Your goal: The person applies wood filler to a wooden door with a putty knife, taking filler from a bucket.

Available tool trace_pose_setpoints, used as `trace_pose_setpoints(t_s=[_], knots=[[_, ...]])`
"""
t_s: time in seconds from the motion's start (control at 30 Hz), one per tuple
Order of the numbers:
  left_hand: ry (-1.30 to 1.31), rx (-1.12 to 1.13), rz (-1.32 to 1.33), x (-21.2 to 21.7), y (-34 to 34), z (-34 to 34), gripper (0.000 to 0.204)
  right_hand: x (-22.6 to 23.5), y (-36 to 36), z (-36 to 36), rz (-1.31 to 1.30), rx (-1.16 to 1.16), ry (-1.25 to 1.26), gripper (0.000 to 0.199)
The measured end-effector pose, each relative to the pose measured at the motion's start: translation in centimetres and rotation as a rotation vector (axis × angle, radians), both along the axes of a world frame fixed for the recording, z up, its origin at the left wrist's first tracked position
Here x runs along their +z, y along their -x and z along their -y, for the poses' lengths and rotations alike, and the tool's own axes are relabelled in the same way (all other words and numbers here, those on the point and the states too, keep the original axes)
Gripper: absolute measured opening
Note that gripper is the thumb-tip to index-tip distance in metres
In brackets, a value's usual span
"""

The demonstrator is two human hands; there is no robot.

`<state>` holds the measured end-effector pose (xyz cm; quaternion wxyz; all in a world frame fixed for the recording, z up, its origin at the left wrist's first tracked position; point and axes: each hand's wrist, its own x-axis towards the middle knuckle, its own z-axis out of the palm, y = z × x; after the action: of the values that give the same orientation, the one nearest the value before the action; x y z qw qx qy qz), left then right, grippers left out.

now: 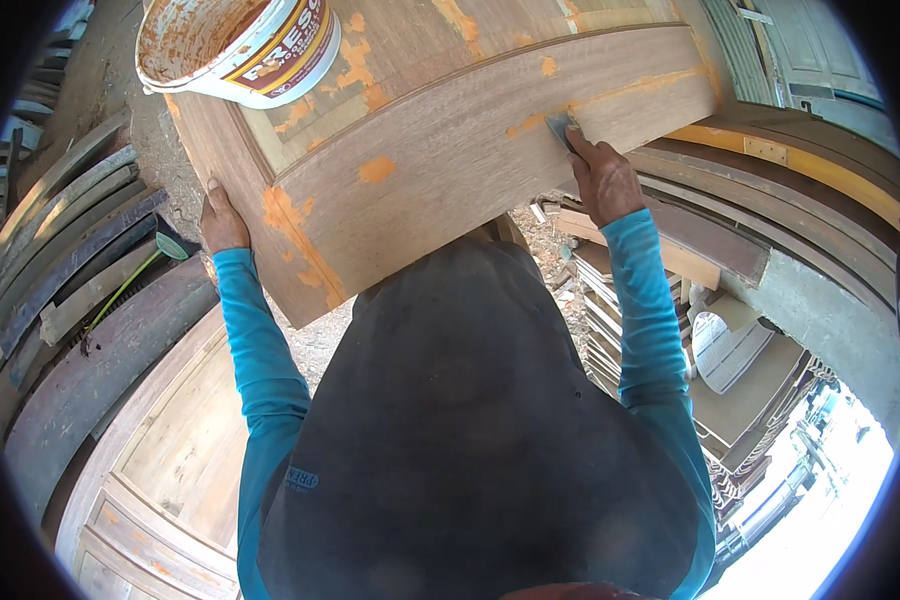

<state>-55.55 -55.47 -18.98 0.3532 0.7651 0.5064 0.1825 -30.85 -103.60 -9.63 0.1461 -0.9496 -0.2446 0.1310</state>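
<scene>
A panelled wooden door point(430, 165) lies in front of me, with patches of orange wood filler point(377, 169) along its joints and face. My right hand point(607, 180) grips a putty knife point(560, 130), its blade against the door beside a long orange smear. At the door's left edge my left hand point(224, 220) rests with the thumb on the upper face; its other fingers are hidden beyond the edge. A white bucket point(315, 68), smeared inside with reddish-orange paste, stands on the door at the far left.
Stacked boards point(120, 250) fill the left side, near a green plant stem point(125, 290). Another panelled door point(180, 440) lies at the lower left. Long planks point(770, 190) and a concrete ledge point(820, 310) are on the right, above stacked thin sheets point(745, 400).
</scene>
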Motion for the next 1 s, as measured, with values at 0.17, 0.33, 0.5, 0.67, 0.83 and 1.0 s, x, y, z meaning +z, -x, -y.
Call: trace_pose_setpoints(t_s=[0.17,0.33,0.5,0.67,0.83,1.0], knots=[[-0.004,-0.021,0.005,0.1,-0.1,-0.1,0.075,-0.8,1.3,-0.7,0.001,0.031,0.005,0.037],[-0.028,-0.013,-0.055,0.0,0.2,-0.5,0.074,-0.1,2.8,-1.1,0.010,0.098,-0.020,0.040],[0.049,-0.012,0.060,0.7,-0.2,0.4,0.072,-1.0,5.0,-3.0,0.045,0.080,0.027,0.041],[0.071,-0.024,0.071,-0.3,0.5,-0.5,0.072,-0.1,4.3,-3.9,0.033,0.057,-0.051,0.039],[0.072,-0.047,0.119,-0.7,1.2,-1.0,0.072,0.7,4.7,-5.1,0.026,0.106,-0.046,0.037],[0.103,-0.119,0.138,-1.3,0.6,-1.5,0.071,1.3,6.2,-5.0,-0.108,0.065,0.078,0.030]])
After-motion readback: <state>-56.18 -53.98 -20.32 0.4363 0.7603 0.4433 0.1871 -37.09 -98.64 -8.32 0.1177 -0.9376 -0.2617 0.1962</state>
